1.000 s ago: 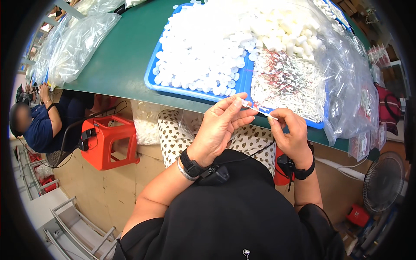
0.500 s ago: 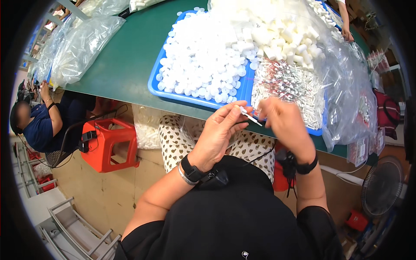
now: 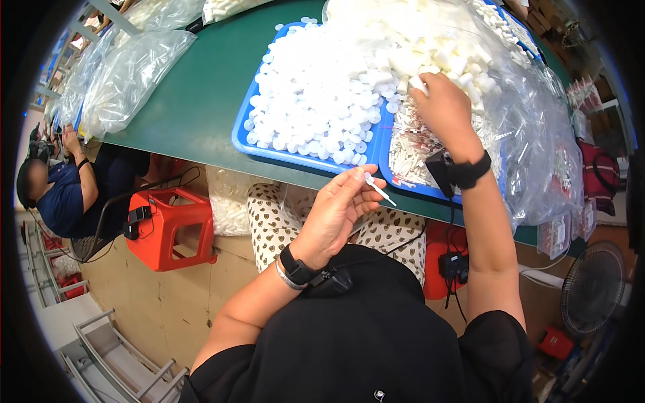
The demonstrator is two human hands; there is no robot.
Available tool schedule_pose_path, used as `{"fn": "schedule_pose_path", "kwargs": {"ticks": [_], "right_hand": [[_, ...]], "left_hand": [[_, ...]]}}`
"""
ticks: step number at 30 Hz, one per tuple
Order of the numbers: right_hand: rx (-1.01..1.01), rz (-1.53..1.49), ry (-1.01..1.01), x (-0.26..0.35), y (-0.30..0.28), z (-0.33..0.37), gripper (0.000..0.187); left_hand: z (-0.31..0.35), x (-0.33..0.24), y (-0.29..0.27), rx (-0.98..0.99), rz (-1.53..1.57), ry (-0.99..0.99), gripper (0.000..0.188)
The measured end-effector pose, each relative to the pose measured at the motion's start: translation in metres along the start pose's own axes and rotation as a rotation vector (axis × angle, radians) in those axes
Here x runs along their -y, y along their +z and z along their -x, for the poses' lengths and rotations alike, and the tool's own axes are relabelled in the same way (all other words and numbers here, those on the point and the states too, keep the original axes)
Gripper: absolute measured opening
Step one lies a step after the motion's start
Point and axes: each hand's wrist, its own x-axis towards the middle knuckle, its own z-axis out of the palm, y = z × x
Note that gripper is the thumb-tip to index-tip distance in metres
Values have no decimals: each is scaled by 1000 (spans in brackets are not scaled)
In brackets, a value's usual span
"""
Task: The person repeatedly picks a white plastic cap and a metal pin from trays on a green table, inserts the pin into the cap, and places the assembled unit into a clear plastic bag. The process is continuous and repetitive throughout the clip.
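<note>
My left hand (image 3: 345, 205) pinches a thin white plastic stick (image 3: 381, 191) between thumb and forefinger, its narrow end pointing down to the right, just off the table's front edge. Over the heap of cream foam cylinders (image 3: 440, 50), my right hand (image 3: 443, 107) has its fingers closed on a white foam cylinder (image 3: 418, 84). Below that hand, many slim white sticks, some with reddish parts, fill the right blue tray (image 3: 384, 151). Small translucent white discs (image 3: 316, 94) are piled in the left blue tray (image 3: 236, 127).
Clear plastic bags (image 3: 537, 141) lie right of the trays on the green table (image 3: 201, 87). More bags (image 3: 138, 77) sit at the far left. A red stool (image 3: 168, 235) and a seated person (image 3: 64, 195) are left; a black fan (image 3: 591, 289) stands right.
My right hand has moved away from the stick, forward to the foam cylinders, and closed on one. My left hand stays nearly in place, still holding the stick.
</note>
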Motion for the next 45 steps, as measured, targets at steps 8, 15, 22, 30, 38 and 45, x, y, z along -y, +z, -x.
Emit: {"fn": "schedule_pose_path", "kwargs": {"ticks": [8, 15, 22, 30, 38, 45], "right_hand": [[322, -757, 100, 55, -61, 86, 23], [701, -1347, 533, 50, -64, 121, 24], [672, -1334, 492, 46, -54, 147, 19], [733, -1645, 697, 41, -59, 147, 16], [541, -1040, 375, 23, -83, 120, 13], [152, 171, 264, -85, -41, 46, 24]], "left_hand": [[1, -11, 8, 104, -149, 266, 39], [6, 1, 8, 151, -328, 261, 31], [7, 5, 5, 148, -233, 23, 31], [10, 8, 12, 110, -315, -34, 30], [13, 12, 15, 215, -359, -21, 33], [9, 17, 18, 214, -138, -174, 26]]}}
